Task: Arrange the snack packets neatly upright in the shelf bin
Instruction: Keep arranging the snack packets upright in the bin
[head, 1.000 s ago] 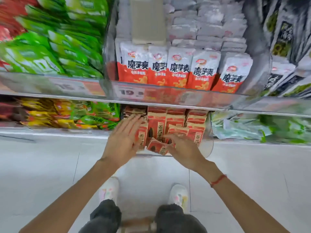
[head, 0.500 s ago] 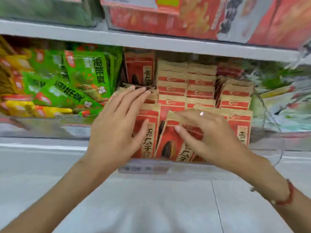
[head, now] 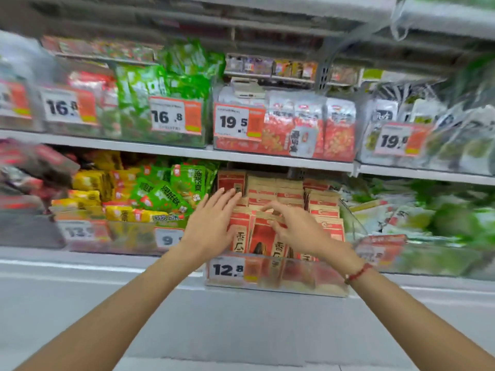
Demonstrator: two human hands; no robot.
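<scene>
The snack packets (head: 267, 236), red and tan with a dark seed printed on the front, stand in rows inside the clear shelf bin (head: 276, 277) on the lower shelf (head: 428, 279), just behind its low front wall with the price tag 12.8 (head: 227, 269). The back rows look quite straight; the front packets lean a little against each other, so I think the tidying is not finished.

The left hand (head: 211, 223) is flat, fingers straight and together, resting against the left side of the front rows — it seems to work as a wall, so the packets do not fall to that side. The right hand (head: 297, 226) is over the front middle packet with fingers bent toward its top edge. It looks like a light pinch to pull the packet upright, but the picture is blurred and I cannot tell surely if the fingers really close on it.

Beside the bin on the left lie green packets (head: 171, 191) and yellow packets (head: 117, 210) in loose heaps, and on the upper shelf (head: 160, 151) stand other bins with white-and-red bags (head: 310, 124).
</scene>
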